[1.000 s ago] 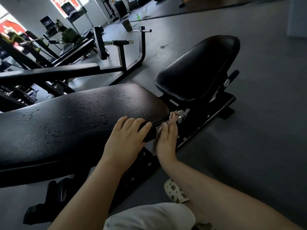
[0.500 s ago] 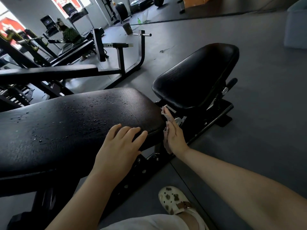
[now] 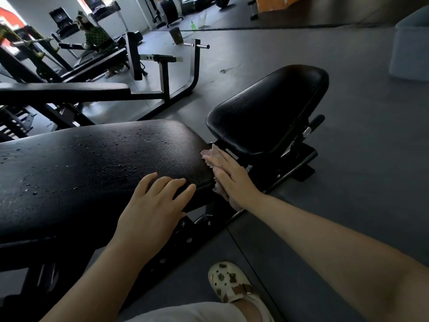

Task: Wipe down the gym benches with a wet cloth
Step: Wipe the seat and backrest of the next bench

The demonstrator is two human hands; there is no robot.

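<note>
Head view, cloth (image 3: 212, 159) risen along bench pad (image 3: 97, 163)

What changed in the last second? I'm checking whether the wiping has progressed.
The right hand slid the cloth up the end edge of the long pad, from its lower corner to its top. The left hand stayed flat on the pad; droplets remain.

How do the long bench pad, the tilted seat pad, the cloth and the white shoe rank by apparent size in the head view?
1. Long bench pad, largest, though it lies nearest the camera.
2. Tilted seat pad.
3. White shoe.
4. Cloth, mostly hidden under the right hand, so its rank below the shoe is unsure.
</note>
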